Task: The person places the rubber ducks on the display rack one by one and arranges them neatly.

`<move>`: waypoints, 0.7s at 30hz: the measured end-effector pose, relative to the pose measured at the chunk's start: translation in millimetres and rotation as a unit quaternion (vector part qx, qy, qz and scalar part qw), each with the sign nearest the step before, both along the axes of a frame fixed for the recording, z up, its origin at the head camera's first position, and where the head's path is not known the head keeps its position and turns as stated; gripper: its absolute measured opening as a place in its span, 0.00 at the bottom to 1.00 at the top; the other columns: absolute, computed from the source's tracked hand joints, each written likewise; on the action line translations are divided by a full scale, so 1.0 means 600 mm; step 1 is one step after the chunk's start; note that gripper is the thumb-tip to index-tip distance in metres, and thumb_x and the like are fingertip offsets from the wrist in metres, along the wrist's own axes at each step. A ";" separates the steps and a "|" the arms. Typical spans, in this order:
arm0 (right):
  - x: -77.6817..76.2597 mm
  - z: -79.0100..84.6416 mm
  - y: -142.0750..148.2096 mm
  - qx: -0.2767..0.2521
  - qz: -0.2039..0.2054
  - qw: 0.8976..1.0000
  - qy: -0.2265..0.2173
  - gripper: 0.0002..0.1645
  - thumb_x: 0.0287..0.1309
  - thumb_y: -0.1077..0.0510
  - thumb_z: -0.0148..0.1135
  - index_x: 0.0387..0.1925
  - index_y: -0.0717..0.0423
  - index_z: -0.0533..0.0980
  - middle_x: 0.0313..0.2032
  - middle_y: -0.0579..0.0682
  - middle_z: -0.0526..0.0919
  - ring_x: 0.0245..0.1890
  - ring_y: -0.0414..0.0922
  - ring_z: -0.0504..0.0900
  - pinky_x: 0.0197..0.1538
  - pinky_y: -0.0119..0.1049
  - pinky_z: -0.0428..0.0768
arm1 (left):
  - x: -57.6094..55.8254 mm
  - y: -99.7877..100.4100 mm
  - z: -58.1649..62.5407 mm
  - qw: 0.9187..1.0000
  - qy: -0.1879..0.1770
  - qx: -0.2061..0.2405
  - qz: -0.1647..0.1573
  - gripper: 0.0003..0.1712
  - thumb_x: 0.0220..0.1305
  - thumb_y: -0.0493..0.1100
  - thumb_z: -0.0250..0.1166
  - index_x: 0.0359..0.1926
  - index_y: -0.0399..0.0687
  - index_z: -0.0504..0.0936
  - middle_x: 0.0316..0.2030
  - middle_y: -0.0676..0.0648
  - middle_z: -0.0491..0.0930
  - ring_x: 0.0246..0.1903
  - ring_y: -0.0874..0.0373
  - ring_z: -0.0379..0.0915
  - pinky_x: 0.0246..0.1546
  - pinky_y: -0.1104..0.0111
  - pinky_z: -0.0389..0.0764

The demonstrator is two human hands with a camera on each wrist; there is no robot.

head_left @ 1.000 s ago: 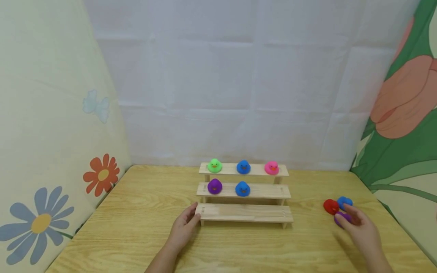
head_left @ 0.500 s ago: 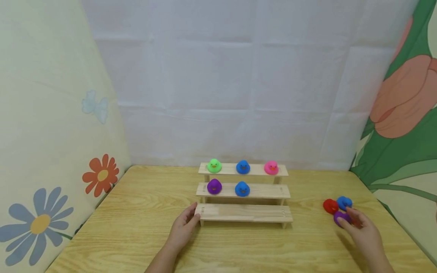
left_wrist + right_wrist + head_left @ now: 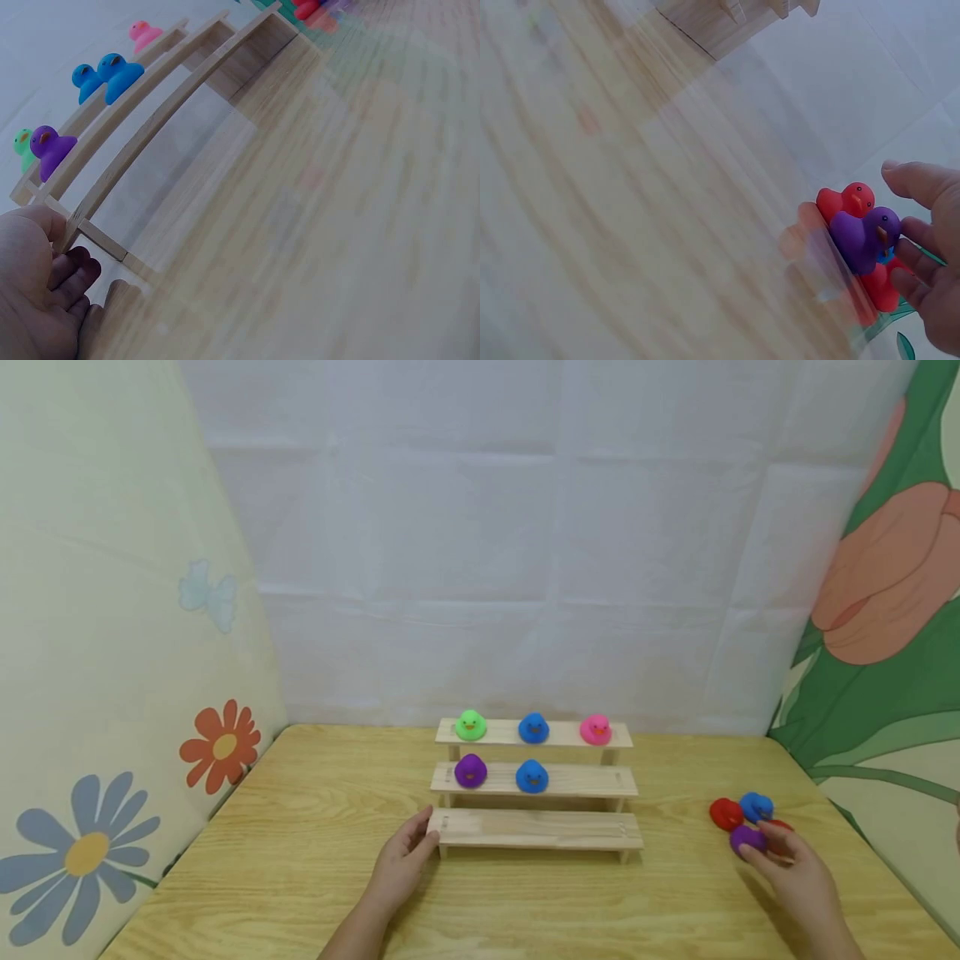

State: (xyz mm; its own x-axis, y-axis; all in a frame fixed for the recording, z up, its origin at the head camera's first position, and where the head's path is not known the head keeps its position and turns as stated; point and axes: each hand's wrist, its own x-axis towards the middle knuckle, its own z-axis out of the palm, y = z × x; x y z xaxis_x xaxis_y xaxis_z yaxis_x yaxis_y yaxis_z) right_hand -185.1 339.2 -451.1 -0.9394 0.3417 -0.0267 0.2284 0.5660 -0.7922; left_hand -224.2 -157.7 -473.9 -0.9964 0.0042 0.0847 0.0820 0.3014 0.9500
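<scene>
At the left end of a three-tier wooden stand point(image 3: 540, 829), my left hand point(image 3: 401, 858) grips the lowest shelf, thumb on top and fingers curled at its end. In the left wrist view the left hand point(image 3: 41, 281) holds that corner. My right hand point(image 3: 802, 877) is beside a purple rubber duck point(image 3: 747, 840). The right wrist view has the thumb of the right hand point(image 3: 937, 255) apart from the purple duck point(image 3: 864, 238), with fingertips at the duck's head. Next to it are a red duck point(image 3: 726, 813), a blue duck point(image 3: 756, 807) and another, partly hidden red duck point(image 3: 780, 827).
Green point(image 3: 471, 726), blue point(image 3: 533, 728) and pink ducks point(image 3: 596, 729) line the top shelf. A purple duck point(image 3: 470, 771) and a blue duck point(image 3: 532, 776) sit on the middle shelf. White cloth point(image 3: 480, 543) hangs behind the wooden table point(image 3: 337, 793); patterned cloths flank it.
The purple duck by my right hand has shifted slightly left and turned, and more of the red duck behind the fingers shows. My left hand stays on the stand.
</scene>
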 end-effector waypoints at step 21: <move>-0.016 -0.008 -0.015 0.026 0.032 0.999 -0.012 0.43 0.64 0.42 0.62 0.68 0.67 0.63 0.61 0.73 0.70 0.58 0.66 0.72 0.57 0.55 0.75 | 0.002 -0.003 -0.002 1.000 -0.005 0.000 0.000 0.30 0.73 0.41 0.55 0.70 0.32 0.61 0.65 0.32 0.70 0.66 0.39 0.65 0.68 0.52 0.67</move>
